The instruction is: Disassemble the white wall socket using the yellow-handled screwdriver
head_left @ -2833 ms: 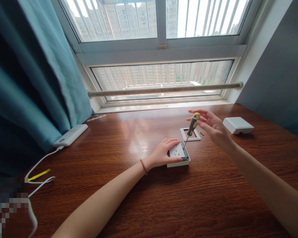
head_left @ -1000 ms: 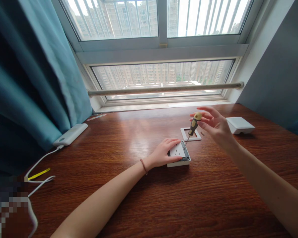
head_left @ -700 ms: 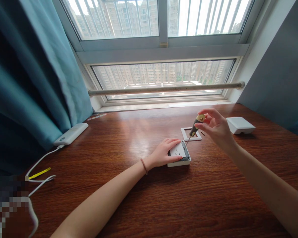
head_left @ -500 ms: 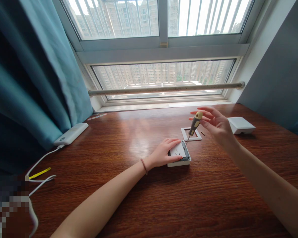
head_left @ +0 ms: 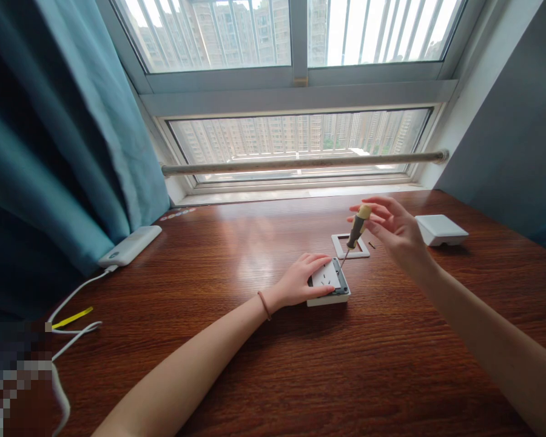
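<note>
socket (head_left: 326,276), any lettering seemingly illegible

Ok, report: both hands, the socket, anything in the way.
Left hand gripping socket, holes facing up. Right hand holding tilted screwdriver, tip down at socket's right side. White frame just beyond, clear of the tip.

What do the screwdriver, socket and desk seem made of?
Screwdriver: handle likely plastic or rubber, moulded grey and yellow; shaft probably metal, thin and straight.
Socket: probably hard plastic, smooth white face with clean-cut slots, grey surround.
Desk: wood or wood-look laminate, can't tell which; red-brown grain, glossy finish reflecting light.
</note>
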Motion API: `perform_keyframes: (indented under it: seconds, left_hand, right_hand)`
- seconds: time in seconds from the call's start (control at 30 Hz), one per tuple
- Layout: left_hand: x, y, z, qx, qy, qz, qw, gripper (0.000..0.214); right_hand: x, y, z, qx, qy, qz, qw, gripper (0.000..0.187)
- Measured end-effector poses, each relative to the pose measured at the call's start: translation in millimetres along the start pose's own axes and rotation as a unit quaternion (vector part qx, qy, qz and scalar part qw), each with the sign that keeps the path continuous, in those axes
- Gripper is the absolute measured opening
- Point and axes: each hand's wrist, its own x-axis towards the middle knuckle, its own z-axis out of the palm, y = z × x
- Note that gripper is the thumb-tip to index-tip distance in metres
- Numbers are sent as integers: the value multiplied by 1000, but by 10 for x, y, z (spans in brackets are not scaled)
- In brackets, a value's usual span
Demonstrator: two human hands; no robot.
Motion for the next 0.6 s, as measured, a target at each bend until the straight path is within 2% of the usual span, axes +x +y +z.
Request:
perform_keyframes:
  seconds: [0.13, 0.2, 0.33, 0.6]
  left_hand:
    - [-1, 8, -1, -1, 1, 2, 1000, 61]
    - [-3, 17, -4, -3, 1, -1, 1000, 61]
    - [-4, 25, -9, -5, 0, -8, 1000, 61]
    - [-1, -8, 7, 0, 4, 0, 1000, 62]
  right_hand:
    - [-17, -26, 21, 35, -25, 25, 999, 26]
    - [-4, 5, 19, 7, -5, 15, 1000, 25]
    - [22, 63, -2, -46, 29, -1, 999, 34]
    - [-39, -63, 12, 73, -81, 35, 993, 26]
